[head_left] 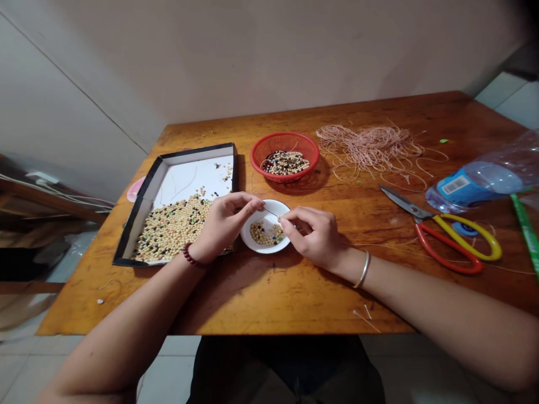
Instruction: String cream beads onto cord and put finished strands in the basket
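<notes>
Pinches a thin strand point(271, 212) over a white bowl point(261, 248) of beads point(263, 235), with left hand point(227, 219) and right hand point(314, 233) both closed at the fingertips. Works beside a shallow tray point(210, 168).

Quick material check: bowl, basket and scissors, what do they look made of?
Bowl: glossy white, thin dark rim; perhaps enamelled metal, not certain.
Basket: probably plastic; red throughout, with a perforated wall.
Scissors: grey blades with a dull shine look like metal; smooth red and yellow handles suggest plastic.
</notes>
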`<state>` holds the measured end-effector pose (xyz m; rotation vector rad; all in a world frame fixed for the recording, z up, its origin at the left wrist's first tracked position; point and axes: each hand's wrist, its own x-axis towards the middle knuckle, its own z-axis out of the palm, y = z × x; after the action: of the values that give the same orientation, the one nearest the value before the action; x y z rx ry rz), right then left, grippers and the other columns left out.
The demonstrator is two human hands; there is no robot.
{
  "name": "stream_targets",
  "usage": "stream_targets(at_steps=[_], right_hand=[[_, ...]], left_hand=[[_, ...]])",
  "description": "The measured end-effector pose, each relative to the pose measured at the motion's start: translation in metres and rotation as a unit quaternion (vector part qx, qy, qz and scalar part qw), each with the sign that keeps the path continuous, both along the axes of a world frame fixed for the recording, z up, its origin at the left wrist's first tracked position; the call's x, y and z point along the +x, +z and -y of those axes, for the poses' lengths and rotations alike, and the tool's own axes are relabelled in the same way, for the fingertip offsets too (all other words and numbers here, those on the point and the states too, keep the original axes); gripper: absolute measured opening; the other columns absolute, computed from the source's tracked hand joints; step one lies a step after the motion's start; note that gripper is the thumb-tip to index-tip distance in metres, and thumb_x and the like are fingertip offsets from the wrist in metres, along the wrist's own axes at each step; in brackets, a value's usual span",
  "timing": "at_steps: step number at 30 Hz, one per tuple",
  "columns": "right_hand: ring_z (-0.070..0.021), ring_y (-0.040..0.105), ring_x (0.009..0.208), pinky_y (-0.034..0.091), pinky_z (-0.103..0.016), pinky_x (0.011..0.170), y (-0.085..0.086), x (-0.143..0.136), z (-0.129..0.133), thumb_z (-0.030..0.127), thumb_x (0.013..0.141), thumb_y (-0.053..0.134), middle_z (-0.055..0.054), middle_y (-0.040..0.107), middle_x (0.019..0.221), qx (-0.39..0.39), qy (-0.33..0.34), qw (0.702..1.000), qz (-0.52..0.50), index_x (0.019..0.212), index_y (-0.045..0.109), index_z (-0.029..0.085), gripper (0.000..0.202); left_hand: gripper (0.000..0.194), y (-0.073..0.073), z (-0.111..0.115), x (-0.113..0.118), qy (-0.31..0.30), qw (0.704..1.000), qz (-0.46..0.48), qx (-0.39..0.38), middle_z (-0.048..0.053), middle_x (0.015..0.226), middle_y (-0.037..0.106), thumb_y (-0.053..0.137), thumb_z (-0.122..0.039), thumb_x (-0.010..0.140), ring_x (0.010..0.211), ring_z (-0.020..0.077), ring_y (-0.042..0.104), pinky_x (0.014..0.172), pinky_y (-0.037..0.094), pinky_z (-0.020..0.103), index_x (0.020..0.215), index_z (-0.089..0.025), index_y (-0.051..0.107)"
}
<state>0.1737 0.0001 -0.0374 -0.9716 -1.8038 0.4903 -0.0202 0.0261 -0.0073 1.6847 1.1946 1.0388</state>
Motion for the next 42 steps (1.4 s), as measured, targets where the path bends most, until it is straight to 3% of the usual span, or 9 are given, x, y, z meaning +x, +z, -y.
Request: stream_targets(at_steps=[16, 27, 36, 42], right_hand=[[-0.0106, 0.049, 0.051, 0.038, -0.024, 0.053, -0.0003, -0.0006, -0.0005, 0.022, 0.081, 0.057, 0.001, 0.061, 0.061, 0.007, -0.032, 0.999, 0.005, 0.066, 0.061, 0.019, 0.015], [-0.0096, 0.047, 0.050, 0.036, -0.024, 0.052, -0.0003, -0.0014, -0.0007, 0.021, 0.081, 0.057, 0.001, 0.058, 0.058, 0.008, -0.017, 1.000, 0.005, 0.066, 0.060, 0.018, 0.016], [-0.0112, 0.052, 0.053, 0.039, -0.024, 0.054, 0.0021, -0.0007, -0.0005, 0.023, 0.084, 0.056, -0.001, 0.064, 0.065, 0.003, -0.002, 1.000, 0.021, 0.074, 0.065, 0.018, 0.015], [-0.0120, 0.055, 0.055, 0.041, -0.025, 0.055, 0.0008, -0.0028, -0.0004, 0.023, 0.086, 0.056, -0.002, 0.068, 0.070, -0.013, 0.024, 1.000, 0.015, 0.081, 0.069, 0.018, 0.015]], left_hand=[[0.030, 0.0055, 0.0024, 0.0028, -0.024, 1.000, 0.011, -0.006, 0.007, 0.087, 0.068, 0.067, -0.042, 0.079, 0.078, 0.0141, 0.064, 0.068, 0.053, 0.023, 0.090, -0.015, 0.060], [0.025, 0.0070, 0.0041, 0.0036, -0.026, 1.000, 0.008, 0.002, 0.006, 0.087, 0.066, 0.067, -0.038, 0.080, 0.078, 0.0130, 0.063, 0.068, 0.052, 0.022, 0.089, -0.015, 0.060], [0.030, 0.0075, 0.0040, 0.0040, -0.004, 1.000, 0.030, 0.001, 0.007, 0.088, 0.068, 0.072, -0.039, 0.075, 0.081, 0.0152, 0.066, 0.069, 0.055, 0.023, 0.089, -0.015, 0.060], [0.031, 0.0063, 0.0075, 0.0036, -0.063, 0.998, -0.001, -0.014, 0.008, 0.086, 0.069, 0.072, -0.038, 0.075, 0.074, 0.0154, 0.067, 0.063, 0.054, 0.023, 0.091, -0.015, 0.061]])
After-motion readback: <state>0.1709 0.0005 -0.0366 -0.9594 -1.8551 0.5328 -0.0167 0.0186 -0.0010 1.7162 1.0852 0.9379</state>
